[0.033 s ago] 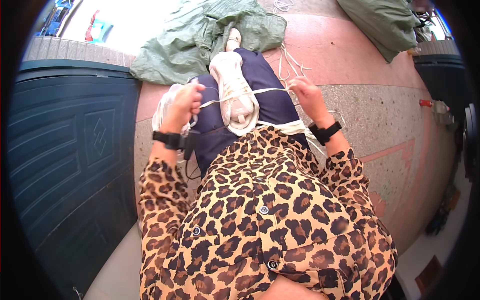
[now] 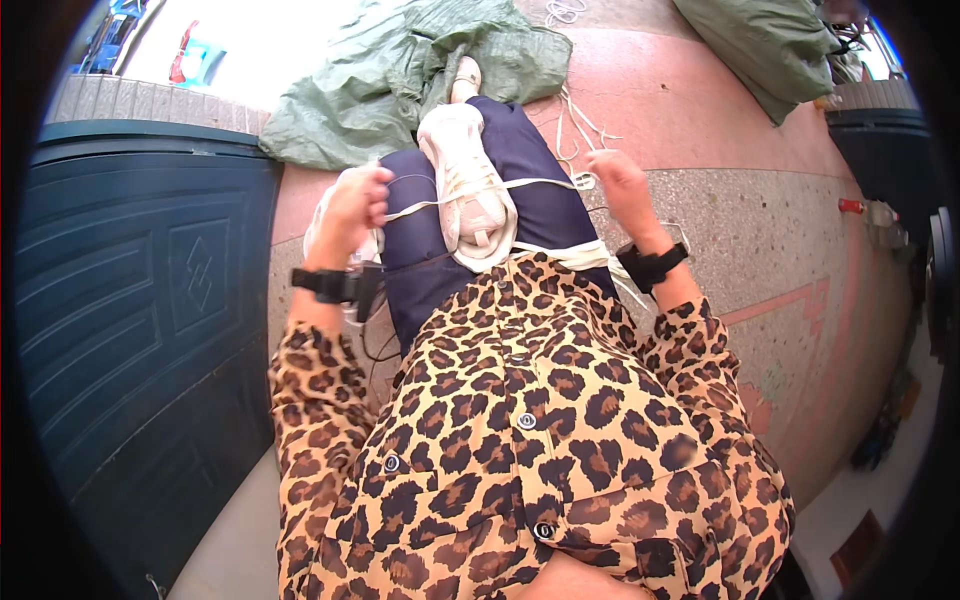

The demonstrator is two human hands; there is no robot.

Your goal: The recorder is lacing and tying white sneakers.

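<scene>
A pale pink and white sneaker (image 2: 468,200) lies sole-away on my dark-trousered lap, its toe pointing away from me or toward me, I cannot tell. Across it runs a flat white shoelace (image 2: 540,182), reaching out to both sides. My left hand (image 2: 352,208) is closed at the lace's left end, and a thin line arcs from its fingers toward the shoe. On the other side, my right hand (image 2: 622,187) has curled fingers beside the lace's looped right end; what they hold, if anything, is hidden. More white laces (image 2: 565,254) lie over my right thigh.
A crumpled green sack (image 2: 350,100) spreads on the floor ahead, and another green sack (image 2: 765,50) stands far right. Loose white laces (image 2: 575,125) trail over the pink floor. A dark blue panelled door (image 2: 150,270) is on the left. Something whitish is partly hidden behind my left hand.
My left hand has shifted slightly left. My right hand has moved a little up and right, and the lace's right end now curls beside its fingers instead of being pulled taut.
</scene>
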